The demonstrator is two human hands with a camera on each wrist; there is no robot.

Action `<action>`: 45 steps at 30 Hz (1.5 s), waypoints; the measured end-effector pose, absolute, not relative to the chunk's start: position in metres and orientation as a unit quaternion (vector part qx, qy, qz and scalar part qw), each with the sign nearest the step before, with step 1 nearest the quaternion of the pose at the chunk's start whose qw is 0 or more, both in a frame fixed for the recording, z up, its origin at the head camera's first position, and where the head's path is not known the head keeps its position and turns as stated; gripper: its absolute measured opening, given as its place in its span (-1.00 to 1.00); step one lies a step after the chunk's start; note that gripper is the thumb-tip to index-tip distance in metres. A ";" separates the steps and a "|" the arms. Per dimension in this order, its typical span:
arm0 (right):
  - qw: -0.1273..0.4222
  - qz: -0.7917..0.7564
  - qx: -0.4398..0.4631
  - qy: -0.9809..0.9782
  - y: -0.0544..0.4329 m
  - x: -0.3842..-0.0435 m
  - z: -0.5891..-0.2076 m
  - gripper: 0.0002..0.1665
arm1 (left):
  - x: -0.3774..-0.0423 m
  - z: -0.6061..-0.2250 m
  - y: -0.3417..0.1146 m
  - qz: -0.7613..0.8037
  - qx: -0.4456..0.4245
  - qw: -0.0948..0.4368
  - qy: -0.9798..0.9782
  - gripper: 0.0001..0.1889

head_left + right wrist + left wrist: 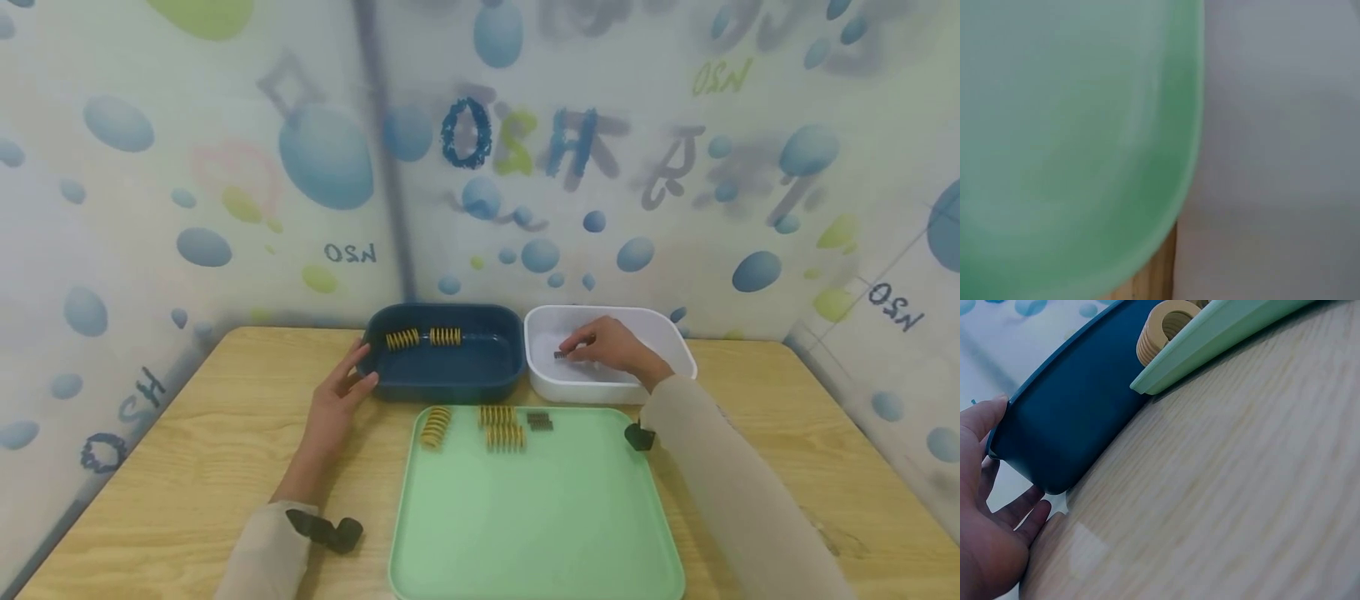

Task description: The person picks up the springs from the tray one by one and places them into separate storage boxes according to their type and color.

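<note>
Wood table point(795, 450). On it: grn tray point(525, 517) nearest person; beyond, blue bin point(446, 392) L, wht bin point(588, 390) R, side by side. L hand point(335, 398) touches blue bin's L end, fingers spread. R hand point(611, 346) in wht bin, fingertips drawn narrow. Yel. springs point(446, 337): 2 in blue bin, 3 near tray's far edge. Sm. dark springs point(540, 426): 2 on tray, R of yel.; third dark spring point(559, 355) in wht bin at R fingertips, can't tell if pinched.

The rounded corner of a green tray point(1054, 125) adjoins a blurred pale surface point(1279, 150), wood point(1159, 275) showing between.
</note>
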State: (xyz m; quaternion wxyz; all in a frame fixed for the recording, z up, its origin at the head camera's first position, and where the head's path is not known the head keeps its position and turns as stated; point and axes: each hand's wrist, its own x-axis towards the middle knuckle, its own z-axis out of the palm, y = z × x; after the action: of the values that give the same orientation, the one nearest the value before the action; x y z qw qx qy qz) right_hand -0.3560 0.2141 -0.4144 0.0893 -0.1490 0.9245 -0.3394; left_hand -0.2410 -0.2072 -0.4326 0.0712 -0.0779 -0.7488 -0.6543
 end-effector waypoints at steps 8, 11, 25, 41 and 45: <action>0.086 -0.312 -0.158 0.933 0.209 -0.360 -0.420 -0.81 | -0.241 -0.433 -0.207 -0.657 -0.077 0.070 -0.747 -0.44; 0.087 -0.308 -0.154 0.935 0.208 -0.360 -0.422 -0.81 | -0.241 -0.433 -0.207 -0.661 -0.077 0.069 -0.743 -0.44; 0.084 -0.305 -0.141 0.938 0.204 -0.358 -0.418 -0.82 | -0.242 -0.432 -0.207 -0.652 -0.081 0.079 -0.749 -0.43; 0.048 -0.309 -0.200 0.929 0.207 -0.344 -0.398 -0.76 | -0.251 -0.450 -0.213 -0.658 -0.078 0.080 -0.744 -0.43; 0.048 -0.305 -0.223 0.925 0.207 -0.342 -0.406 -0.76 | -0.255 -0.457 -0.214 -0.658 -0.075 0.081 -0.745 -0.44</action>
State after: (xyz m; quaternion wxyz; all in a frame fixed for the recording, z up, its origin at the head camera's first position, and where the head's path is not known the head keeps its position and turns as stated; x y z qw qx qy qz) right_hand -0.3420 0.2072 -0.4064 0.0477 -0.2231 0.9247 -0.3048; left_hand -0.2546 -0.2138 -0.4569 0.0811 -0.0754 -0.7446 -0.6582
